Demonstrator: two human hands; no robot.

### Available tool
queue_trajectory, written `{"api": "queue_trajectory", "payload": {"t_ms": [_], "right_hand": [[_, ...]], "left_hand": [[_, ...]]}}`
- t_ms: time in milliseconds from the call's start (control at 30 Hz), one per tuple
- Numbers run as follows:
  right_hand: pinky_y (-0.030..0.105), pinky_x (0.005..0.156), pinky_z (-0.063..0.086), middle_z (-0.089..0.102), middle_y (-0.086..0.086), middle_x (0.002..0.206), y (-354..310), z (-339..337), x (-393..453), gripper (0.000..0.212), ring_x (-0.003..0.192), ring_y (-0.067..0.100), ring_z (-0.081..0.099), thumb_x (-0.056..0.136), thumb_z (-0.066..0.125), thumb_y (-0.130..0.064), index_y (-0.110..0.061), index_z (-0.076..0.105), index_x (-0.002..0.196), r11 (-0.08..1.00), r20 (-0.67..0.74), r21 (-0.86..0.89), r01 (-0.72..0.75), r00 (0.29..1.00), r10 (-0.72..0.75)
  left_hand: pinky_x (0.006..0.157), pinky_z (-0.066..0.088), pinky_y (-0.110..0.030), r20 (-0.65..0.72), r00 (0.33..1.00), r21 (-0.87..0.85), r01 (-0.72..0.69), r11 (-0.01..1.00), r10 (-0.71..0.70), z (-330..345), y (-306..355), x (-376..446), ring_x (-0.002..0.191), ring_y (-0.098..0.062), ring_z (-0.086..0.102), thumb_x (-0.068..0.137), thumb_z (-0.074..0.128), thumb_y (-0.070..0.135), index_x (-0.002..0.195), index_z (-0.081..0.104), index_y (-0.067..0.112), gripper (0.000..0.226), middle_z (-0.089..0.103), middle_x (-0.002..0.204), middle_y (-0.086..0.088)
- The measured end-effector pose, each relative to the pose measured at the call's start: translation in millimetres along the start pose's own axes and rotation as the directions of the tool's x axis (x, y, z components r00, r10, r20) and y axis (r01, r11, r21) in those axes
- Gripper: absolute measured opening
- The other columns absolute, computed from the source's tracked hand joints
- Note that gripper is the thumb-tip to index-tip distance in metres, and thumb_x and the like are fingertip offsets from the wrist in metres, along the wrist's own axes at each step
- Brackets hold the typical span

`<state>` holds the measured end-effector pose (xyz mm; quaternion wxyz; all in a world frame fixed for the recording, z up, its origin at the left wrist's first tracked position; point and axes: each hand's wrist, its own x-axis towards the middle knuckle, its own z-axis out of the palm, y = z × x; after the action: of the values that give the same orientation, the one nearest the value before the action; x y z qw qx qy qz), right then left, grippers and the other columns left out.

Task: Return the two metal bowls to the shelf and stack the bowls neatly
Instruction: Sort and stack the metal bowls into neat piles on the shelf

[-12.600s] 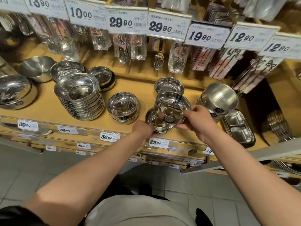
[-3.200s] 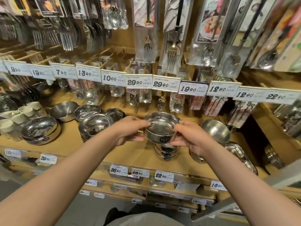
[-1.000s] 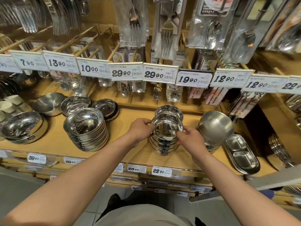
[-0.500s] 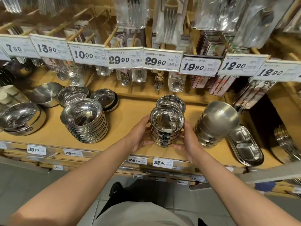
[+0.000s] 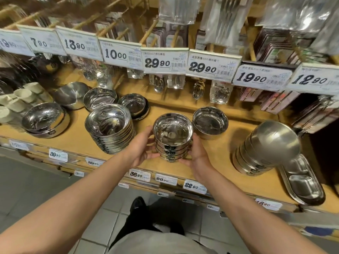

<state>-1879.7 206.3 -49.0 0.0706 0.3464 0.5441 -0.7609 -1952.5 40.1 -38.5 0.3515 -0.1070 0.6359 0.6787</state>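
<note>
Bowl stack stands upright on the shelf. Left hand and right hand each grip its sides.

The stack of bowls between the left hand and right hand is polished metal, mirror-glossy inside. The lone bowl just beyond the right hand has a duller, brushed interior. Left of the left hand, the plates are bright and reflective. Far right of the right hand, the tilted bowls look satin-matt outside. The shelf under the hands is smooth, matt wood. Price tags above are paper in clear plastic.
</note>
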Motion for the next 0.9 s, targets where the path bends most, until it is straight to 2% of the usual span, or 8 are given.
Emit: {"api": "queue_trajectory", "payload": {"t_ms": [100,233,333,433,533,633,733,900], "right_hand": [[0.042,0.082,0.058,0.064,-0.013,0.105,-2,5,5,0.024,0.099,0.011,0.060,0.098,0.046,-0.060,-0.043,0.063,0.103,1.000,-0.007,0.001,-0.026,1.000,0.026],[0.044,0.085,0.061,0.057,0.010,0.137,-3,-15,14,0.050,0.122,0.028,0.057,0.102,0.044,-0.054,-0.022,0.052,0.139,0.999,-0.071,0.041,-0.013,0.997,0.016],[0.047,0.091,0.060,0.054,0.024,0.132,-13,-39,28,0.050,0.109,0.028,0.060,0.102,0.050,-0.044,-0.010,0.047,0.139,0.996,-0.239,0.091,-0.003,0.971,0.025],[0.045,0.084,0.063,0.057,0.016,0.129,-25,-55,47,0.057,0.107,0.030,0.065,0.099,0.059,-0.039,-0.007,0.040,0.144,0.997,-0.333,0.078,0.009,0.943,0.018],[0.032,0.066,0.063,0.064,0.019,0.126,-31,-57,61,0.055,0.110,0.035,0.069,0.098,0.064,-0.030,-0.004,0.042,0.141,0.997,-0.363,0.082,0.002,0.931,0.028],[0.022,0.048,0.056,0.069,0.022,0.118,-31,-56,68,0.042,0.085,0.030,0.072,0.098,0.061,-0.011,-0.001,0.048,0.137,0.995,-0.399,0.098,0.010,0.916,0.030],[0.021,0.042,0.052,0.070,0.024,0.111,-31,-55,63,0.036,0.058,0.021,0.062,0.098,0.051,0.003,0.001,0.052,0.133,0.993,-0.418,0.118,-0.010,0.907,0.059],[0.028,0.062,0.062,0.070,0.023,0.111,-27,-58,38,0.025,0.096,0.031,0.074,0.102,0.055,-0.006,0.002,0.058,0.126,0.974,-0.330,0.208,-0.088,0.931,0.154]], "left_hand": [[0.064,0.060,-0.034,-0.015,1.000,-0.001,0.006,1.000,-0.006,-4,4,-1,0.096,-0.023,0.064,0.101,0.042,0.050,0.110,0.065,0.023,0.037,0.064,0.117,-0.009],[0.071,0.060,-0.037,-0.012,1.000,0.018,0.018,1.000,-0.017,-4,8,0,0.103,-0.024,0.063,0.101,0.042,0.050,0.115,0.064,0.025,0.037,0.063,0.123,-0.009],[0.086,0.059,-0.041,-0.046,0.998,0.010,0.032,0.999,-0.032,-9,4,0,0.108,-0.022,0.061,0.103,0.038,0.053,0.125,0.059,0.025,0.041,0.061,0.125,-0.010],[0.084,0.057,-0.039,-0.092,0.995,-0.006,0.041,0.999,-0.041,-17,-5,-3,0.109,-0.021,0.059,0.104,0.036,0.050,0.123,0.059,0.027,0.038,0.060,0.117,-0.007],[0.081,0.057,-0.038,-0.111,0.992,-0.003,0.054,0.999,-0.053,-24,-11,-7,0.101,-0.020,0.059,0.105,0.037,0.048,0.124,0.060,0.025,0.038,0.059,0.107,-0.005],[0.081,0.058,-0.037,-0.138,0.989,0.007,0.055,0.998,-0.054,-30,-13,-11,0.098,-0.019,0.059,0.105,0.038,0.046,0.121,0.061,0.023,0.036,0.059,0.107,-0.005],[0.077,0.061,-0.034,-0.167,0.984,-0.022,0.054,0.998,-0.057,-35,-13,-15,0.097,-0.019,0.063,0.106,0.040,0.042,0.119,0.062,0.020,0.033,0.062,0.105,-0.005],[0.072,0.062,-0.032,-0.175,0.983,-0.024,0.050,0.998,-0.054,-32,-13,-20,0.081,-0.014,0.068,0.106,0.041,0.035,0.114,0.062,0.016,0.030,0.065,0.093,-0.003]]}}
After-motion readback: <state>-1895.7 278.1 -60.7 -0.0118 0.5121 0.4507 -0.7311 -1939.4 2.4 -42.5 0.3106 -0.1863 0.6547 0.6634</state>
